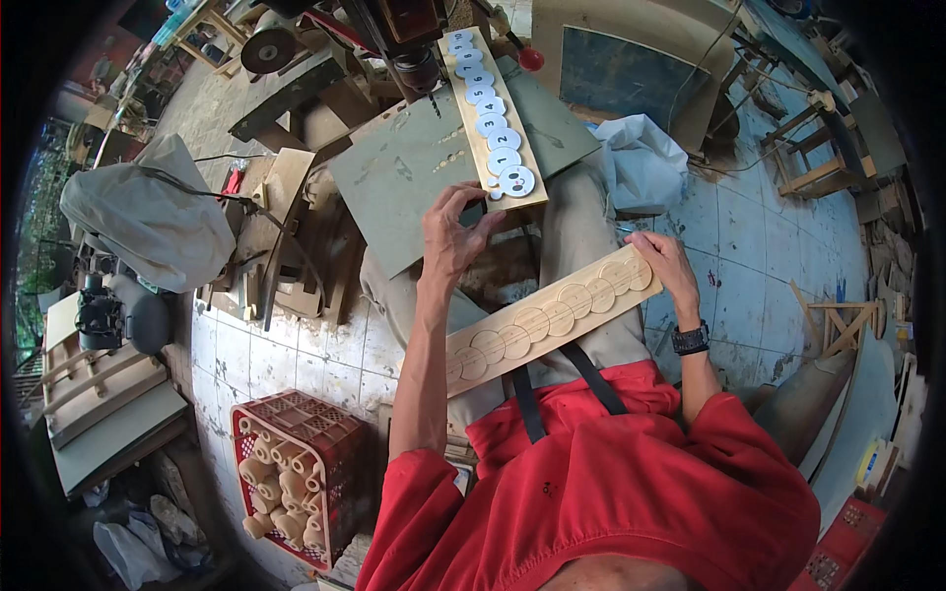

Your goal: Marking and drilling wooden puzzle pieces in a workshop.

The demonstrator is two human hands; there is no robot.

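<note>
Right hand [672, 271] closed on a long, pale wooden board [560, 316] engraved with a row of circles.
I observe the right hand's fingers wrapped on the board's right end; the board slants across the lap, its left end next to the left forearm. I see the left hand [451, 236] with fingers bent and thumb spread, fingertips at the near left corner of a narrow wooden plank [471, 123] bearing white numbered discs; I cannot tell whether they grip it. The plank lies over the flat grey-green surface [384, 187], right of a dark metal drill chuck [418, 75]. A red plastic crate [340, 463] stands near left.
</note>
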